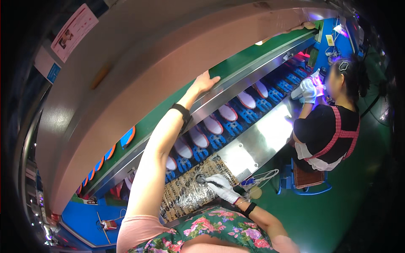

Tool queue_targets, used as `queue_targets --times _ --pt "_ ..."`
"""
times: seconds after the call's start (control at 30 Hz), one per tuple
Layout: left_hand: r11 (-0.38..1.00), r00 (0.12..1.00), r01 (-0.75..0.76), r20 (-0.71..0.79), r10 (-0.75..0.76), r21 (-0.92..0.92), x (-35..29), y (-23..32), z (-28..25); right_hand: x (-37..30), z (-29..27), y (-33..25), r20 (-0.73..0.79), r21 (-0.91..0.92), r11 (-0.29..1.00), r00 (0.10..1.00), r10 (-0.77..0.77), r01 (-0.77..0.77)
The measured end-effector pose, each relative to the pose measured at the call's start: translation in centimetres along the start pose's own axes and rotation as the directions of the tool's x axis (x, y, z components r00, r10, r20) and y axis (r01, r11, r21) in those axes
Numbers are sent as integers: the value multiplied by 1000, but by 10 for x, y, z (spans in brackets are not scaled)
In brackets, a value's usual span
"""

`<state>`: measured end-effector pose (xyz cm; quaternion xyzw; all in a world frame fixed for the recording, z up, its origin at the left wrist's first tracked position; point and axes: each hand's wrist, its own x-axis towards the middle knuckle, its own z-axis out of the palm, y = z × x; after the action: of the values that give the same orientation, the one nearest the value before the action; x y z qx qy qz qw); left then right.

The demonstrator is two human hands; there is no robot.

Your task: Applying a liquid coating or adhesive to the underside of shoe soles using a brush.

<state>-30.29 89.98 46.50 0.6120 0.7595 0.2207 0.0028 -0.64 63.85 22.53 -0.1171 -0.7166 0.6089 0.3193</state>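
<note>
My left hand point(205, 82) is bare and reaches up to the steel edge of the upper green conveyor belt point(236, 63), palm resting on it, holding nothing visible. A black band sits on that wrist. My right hand point(221, 185) wears a white glove and grips a small dark tool against a patterned mat point(185, 194) on the steel workbench point(261, 135). Beyond the mat, a lower line of blue holders carries white and red shoe soles point(213, 125).
A co-worker point(333, 122) in a black top and red apron sits to the right, a gloved hand at a purple-lit spot. A blue stool point(306, 179) stands beside them on the green floor. White cables point(263, 175) lie near my right hand.
</note>
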Motion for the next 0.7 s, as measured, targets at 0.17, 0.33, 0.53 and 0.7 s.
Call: queue_targets --times 0.17,0.33,0.53,0.7 --pt "955 930 296 230 -287 -4 44 22 -5 -6 -15 11 -40 39 998 998 53 -52" --pt "968 961 251 -119 -249 2 25 -22 -3 -6 -25 0 7 49 998 1000 29 -29" --pt "821 943 287 -4 -332 -494 -60 -26 -34 -10 -32 9 -37 87 993 995 89 -86" --pt "497 923 184 -25 -385 -848 -206 -42 -76 -1 -35 4 56 106 972 978 203 -208"
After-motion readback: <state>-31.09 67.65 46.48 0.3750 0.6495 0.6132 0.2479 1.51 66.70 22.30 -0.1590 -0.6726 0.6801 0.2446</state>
